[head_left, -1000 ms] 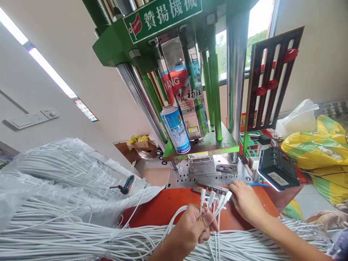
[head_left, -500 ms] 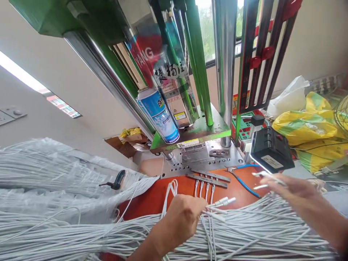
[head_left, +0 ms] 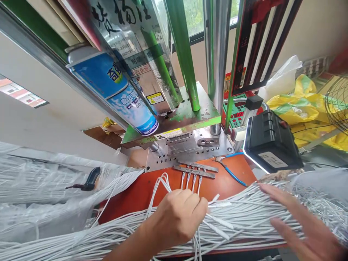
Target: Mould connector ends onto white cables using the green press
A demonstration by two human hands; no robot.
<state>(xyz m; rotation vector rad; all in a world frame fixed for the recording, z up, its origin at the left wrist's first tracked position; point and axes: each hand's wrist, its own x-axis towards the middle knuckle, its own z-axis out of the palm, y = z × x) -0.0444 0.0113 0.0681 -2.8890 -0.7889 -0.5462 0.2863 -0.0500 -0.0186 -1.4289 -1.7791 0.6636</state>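
Observation:
My left hand (head_left: 179,214) is closed around several white cables, whose white connector ends (head_left: 219,230) stick out on its right side. Over the right end of a thick bundle of white cables (head_left: 239,214), my right hand (head_left: 307,221) has its fingers spread with nothing in them. Just beyond my left hand lies a slotted metal bar fixture (head_left: 194,171) on the orange surface, several cable ends fitted in it. Blue-handled cutters (head_left: 232,174) rest to the right of the fixture.
A green press with a metal base plate (head_left: 154,163) stands behind, a blue spray can (head_left: 114,94) on its platform. At the right are a black box (head_left: 272,141) and yellow bags (head_left: 299,108). Wrapped cables (head_left: 49,181) and a black-handled tool (head_left: 91,179) lie left.
My right hand has moved down and opened; the white pieces at its fingertips no longer show there. My left hand still grips the cables. The view has shifted closer to the press.

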